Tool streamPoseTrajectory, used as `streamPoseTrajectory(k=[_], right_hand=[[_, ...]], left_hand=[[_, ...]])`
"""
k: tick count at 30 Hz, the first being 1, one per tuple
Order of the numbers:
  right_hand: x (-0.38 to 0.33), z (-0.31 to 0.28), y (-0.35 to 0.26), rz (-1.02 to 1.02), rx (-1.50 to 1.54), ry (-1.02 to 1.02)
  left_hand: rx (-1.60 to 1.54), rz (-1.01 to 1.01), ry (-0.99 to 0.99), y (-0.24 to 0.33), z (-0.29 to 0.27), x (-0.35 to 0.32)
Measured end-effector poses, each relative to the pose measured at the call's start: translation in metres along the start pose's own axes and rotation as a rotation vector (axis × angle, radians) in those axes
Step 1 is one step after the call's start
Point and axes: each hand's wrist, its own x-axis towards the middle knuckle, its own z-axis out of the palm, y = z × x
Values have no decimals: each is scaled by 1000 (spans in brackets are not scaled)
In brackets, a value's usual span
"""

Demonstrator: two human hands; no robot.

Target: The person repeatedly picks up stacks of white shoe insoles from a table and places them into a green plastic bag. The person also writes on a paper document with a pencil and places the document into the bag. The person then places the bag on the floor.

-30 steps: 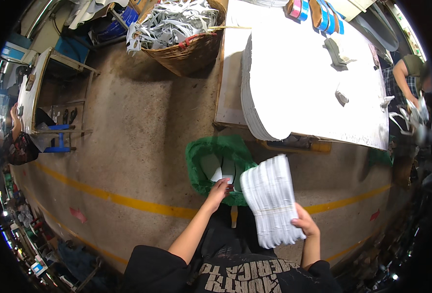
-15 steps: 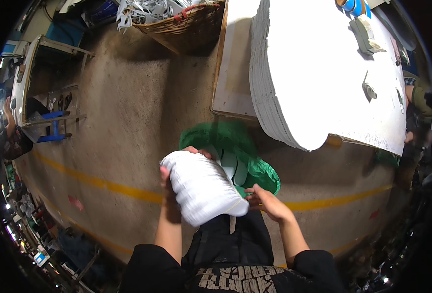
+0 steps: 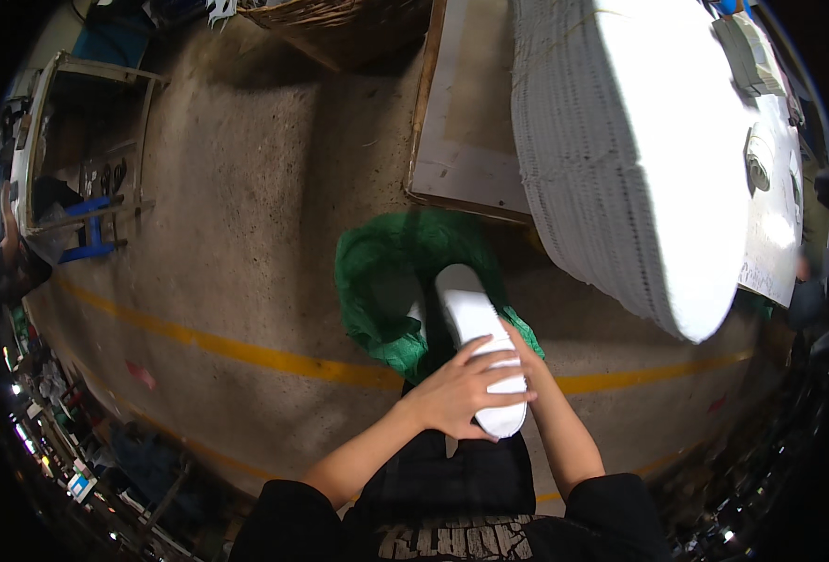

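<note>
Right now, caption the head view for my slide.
Left hand presses a white stack over a green bag; right hand is hidden beneath the stack.

We see our left hand (image 3: 461, 393) laid over a white stack of flat pieces (image 3: 480, 342), fingers spread across its near end. Our right hand (image 3: 519, 348) is mostly hidden behind the stack, touching its far side. The stack's far end points into an open green bag (image 3: 386, 281) on the concrete floor (image 3: 246, 244). A tall white pile (image 3: 639, 169) rests on a board (image 3: 461, 122) just beyond.
</note>
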Motion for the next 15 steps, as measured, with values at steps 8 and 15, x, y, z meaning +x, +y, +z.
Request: streamPoseTrajectory(k=[8,15], right_hand=[[92,-25,24,-283,-106,46],[144,10,-10,-548,-749,107]], left_hand=[[175,-1026,225,-34,69,-81],[422,-1177,193,-72,106,-141]])
